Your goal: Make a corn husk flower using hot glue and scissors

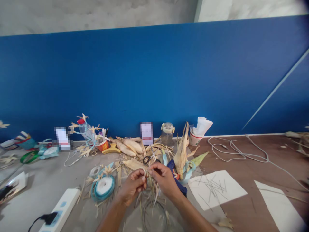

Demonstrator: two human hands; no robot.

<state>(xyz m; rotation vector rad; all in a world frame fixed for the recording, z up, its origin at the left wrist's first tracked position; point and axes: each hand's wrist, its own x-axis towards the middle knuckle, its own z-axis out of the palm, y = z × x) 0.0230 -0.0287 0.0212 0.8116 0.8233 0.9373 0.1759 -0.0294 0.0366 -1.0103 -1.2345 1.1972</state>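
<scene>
My left hand (pixel 132 187) and my right hand (pixel 164 178) meet over the middle of the table, both with fingers closed in a pinch. Between their fingertips is a small pale strip of corn husk (pixel 146 172), mostly covered by the fingers. Just beyond them lie scissors (pixel 153 158) among dried corn husks (pixel 130 164). Right of my right hand is a dark blue glue gun (pixel 180 185), partly hidden by that hand. A spool of teal ribbon (pixel 104 188) rests left of my left hand. Below the hands lies a thin wire ring (pixel 144 216) among husk scraps.
White paper (pixel 231 183) with thin wire pieces lies at right. A power strip (pixel 65 206) is front left. Along the blue partition (pixel 154 74) stand a phone (pixel 146 133), a jar (pixel 167 135), a paper cup (pixel 195 139) and a bottle with husk flowers (pixel 85 130). White cables (pixel 238 153) cross the right side.
</scene>
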